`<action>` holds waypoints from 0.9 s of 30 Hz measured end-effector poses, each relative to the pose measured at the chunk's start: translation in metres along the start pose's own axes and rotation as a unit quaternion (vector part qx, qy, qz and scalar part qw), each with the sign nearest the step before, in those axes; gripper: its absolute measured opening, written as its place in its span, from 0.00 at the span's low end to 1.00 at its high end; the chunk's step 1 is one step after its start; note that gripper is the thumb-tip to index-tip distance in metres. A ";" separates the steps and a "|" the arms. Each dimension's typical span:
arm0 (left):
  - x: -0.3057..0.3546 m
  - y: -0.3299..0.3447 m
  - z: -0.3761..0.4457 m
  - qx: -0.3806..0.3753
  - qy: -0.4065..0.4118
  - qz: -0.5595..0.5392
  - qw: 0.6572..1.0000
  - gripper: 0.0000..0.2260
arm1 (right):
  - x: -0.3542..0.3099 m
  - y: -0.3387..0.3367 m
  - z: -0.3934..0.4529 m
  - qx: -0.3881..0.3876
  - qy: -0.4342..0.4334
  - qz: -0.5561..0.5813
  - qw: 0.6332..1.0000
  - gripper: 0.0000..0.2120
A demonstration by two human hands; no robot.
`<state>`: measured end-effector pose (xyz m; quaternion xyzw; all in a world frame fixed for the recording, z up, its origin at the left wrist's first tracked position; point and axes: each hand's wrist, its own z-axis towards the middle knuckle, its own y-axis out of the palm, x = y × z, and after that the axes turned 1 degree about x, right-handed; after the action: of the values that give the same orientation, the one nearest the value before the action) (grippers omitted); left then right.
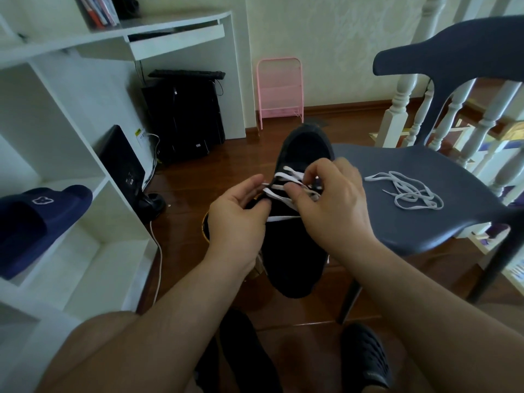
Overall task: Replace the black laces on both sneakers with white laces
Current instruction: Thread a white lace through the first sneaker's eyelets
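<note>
Sneaker, black, held toe-far between both hands: left hand and right hand each pinch its white lace; spare white lace lies on the grey chair, right

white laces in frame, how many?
2. One is threaded in the black sneaker, pinched by the left hand and right hand; a loose white lace lies on the grey chair.

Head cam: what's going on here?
A person is threading a white lace into a black sneaker held above the floor. The left hand and right hand each pinch part of the lace. Several rows are already laced. A second white lace lies loose on the grey chair.
</note>
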<state>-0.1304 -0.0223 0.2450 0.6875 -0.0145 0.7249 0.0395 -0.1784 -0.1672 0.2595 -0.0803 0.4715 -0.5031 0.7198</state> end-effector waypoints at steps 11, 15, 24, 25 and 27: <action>0.011 -0.010 0.002 0.038 0.048 -0.088 0.994 0.20 | 0.008 -0.013 -0.005 -0.092 0.046 -0.037 0.994 0.15; 0.010 -0.011 -0.002 0.034 0.061 -0.062 0.996 0.20 | 0.005 -0.011 -0.002 -0.128 0.145 0.063 0.979 0.22; 0.005 -0.001 -0.013 0.011 0.065 -0.006 0.998 0.19 | 0.008 -0.008 0.004 -0.072 0.148 0.003 0.986 0.05; 0.006 -0.001 -0.011 0.011 0.043 -0.030 0.999 0.17 | 0.009 -0.009 0.004 -0.057 0.142 0.006 0.988 0.06; 0.008 -0.003 -0.005 0.016 0.000 -0.087 0.996 0.12 | 0.010 -0.011 0.004 -0.031 0.133 0.014 0.990 0.08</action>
<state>-0.1356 -0.0182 0.2526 0.6871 0.0569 0.7186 0.0915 -0.1825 -0.1821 0.2621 -0.0287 0.5798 -0.4843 0.6545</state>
